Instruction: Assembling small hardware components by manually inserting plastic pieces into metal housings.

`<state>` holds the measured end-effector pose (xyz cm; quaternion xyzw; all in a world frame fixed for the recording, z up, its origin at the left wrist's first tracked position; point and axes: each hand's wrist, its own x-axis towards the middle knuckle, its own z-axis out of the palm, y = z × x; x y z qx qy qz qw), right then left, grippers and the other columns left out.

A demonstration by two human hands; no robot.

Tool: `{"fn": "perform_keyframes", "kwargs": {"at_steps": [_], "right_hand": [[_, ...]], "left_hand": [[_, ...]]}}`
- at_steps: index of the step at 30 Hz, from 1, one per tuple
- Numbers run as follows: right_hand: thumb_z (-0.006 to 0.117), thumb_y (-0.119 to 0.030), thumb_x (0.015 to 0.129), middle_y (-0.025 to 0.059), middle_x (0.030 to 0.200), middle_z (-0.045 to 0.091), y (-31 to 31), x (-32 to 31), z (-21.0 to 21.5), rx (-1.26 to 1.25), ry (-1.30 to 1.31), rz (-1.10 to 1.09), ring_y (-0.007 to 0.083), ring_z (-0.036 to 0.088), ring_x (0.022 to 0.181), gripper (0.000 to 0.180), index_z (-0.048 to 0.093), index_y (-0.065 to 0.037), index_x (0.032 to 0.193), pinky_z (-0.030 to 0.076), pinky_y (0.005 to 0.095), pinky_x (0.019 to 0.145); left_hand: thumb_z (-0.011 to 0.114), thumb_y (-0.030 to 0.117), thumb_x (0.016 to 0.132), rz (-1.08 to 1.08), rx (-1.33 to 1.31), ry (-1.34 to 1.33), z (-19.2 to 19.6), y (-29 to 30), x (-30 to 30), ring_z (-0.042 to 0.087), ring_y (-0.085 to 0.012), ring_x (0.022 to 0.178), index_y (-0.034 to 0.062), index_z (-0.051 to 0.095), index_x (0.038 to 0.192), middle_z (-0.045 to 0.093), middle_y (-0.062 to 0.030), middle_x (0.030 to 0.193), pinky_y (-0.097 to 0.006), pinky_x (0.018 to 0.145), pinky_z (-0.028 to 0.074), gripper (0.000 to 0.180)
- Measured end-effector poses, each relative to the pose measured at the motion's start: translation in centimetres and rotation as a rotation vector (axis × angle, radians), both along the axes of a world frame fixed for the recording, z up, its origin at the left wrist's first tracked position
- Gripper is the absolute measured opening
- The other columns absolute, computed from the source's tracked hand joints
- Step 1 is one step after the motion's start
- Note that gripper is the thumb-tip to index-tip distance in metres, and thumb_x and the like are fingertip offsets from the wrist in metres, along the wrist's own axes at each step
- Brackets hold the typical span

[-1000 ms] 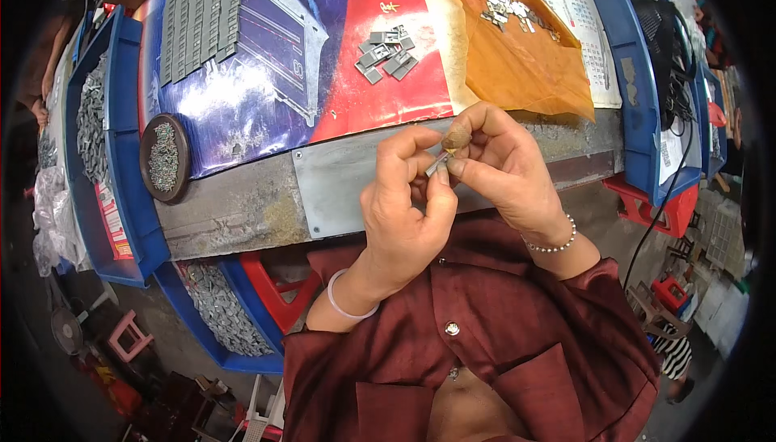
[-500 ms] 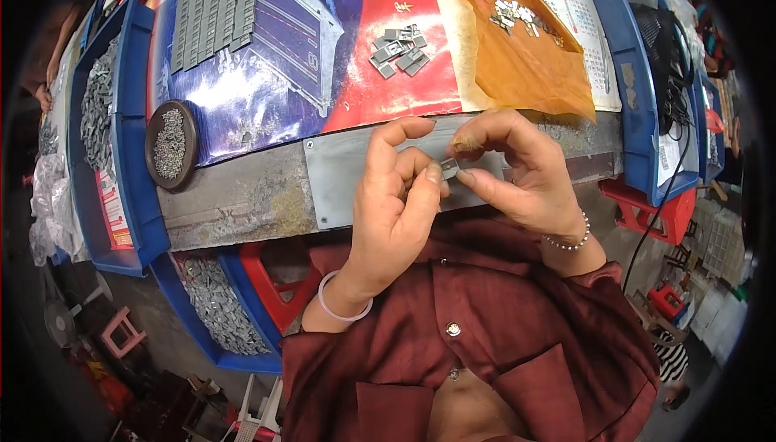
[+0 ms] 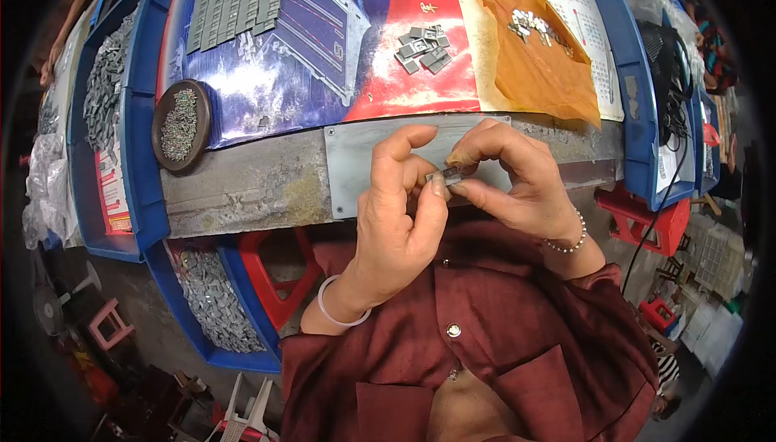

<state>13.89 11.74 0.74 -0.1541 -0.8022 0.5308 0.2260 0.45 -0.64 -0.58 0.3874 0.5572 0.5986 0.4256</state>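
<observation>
Pinching a small grey metal clip [image 3: 447, 175] from both ends, the left hand [image 3: 396, 232] and right hand [image 3: 517, 183] meet above the steel plate [image 3: 356, 159] at the desk [image 3: 242, 187] edge. Each hand's fingers are closed on it, thumb against forefinger. Its long axis runs left to right between them, equally near both. More clips [image 3: 422, 47] lie on the poster beyond.
</observation>
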Motion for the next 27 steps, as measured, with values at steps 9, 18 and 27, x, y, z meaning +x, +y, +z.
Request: {"fn": "perform_keyframes", "kwargs": {"at_steps": [9, 18, 27], "right_hand": [[0.069, -0.001, 0.075, 0.0094, 0.097, 0.062, 0.8, -0.9, 0.5, 0.027, 0.002, -0.023, 0.0196, 0.061, 0.084, 0.033, 0.058, 0.0, 0.106, 0.05, 0.0312, 0.077], [0.068, -0.002, 0.076, 0.0101, 0.095, 0.061, 1.0, -1.6, 1.0, 0.041, -0.06, -0.002, 0.0224, 0.061, 0.084, 0.031, 0.057, -0.001, 0.104, 0.05, 0.0328, 0.076], [0.067, 0.0, 0.075, 0.0109, 0.094, 0.06, 1.0, -2.6, 1.7, 0.13, -0.063, 0.073, 0.0274, 0.061, 0.088, 0.03, 0.057, -0.002, 0.103, 0.049, 0.0354, 0.076]], "left_hand": [[0.045, -0.005, 0.091, 0.035, -0.037, 0.003, 0.1, 0.0, -1.1, 0.05, -0.0056, 0.071, -0.0009, 0.032, 0.133, 0.054, -0.0025, 0.078, -0.019, 0.067, 0.042, 0.044], [0.045, -0.005, 0.09, 0.056, -0.091, 0.048, 0.5, 0.1, -1.8, 0.052, -0.0059, 0.073, 0.0005, 0.033, 0.133, 0.055, -0.0026, 0.077, -0.019, 0.067, 0.042, 0.045], [0.049, -0.004, 0.087, 0.107, -0.037, 0.136, 0.1, 0.4, -2.0, 0.051, -0.0109, 0.057, 0.0005, 0.036, 0.131, 0.052, -0.0067, 0.066, -0.026, 0.056, 0.043, 0.047]]}}
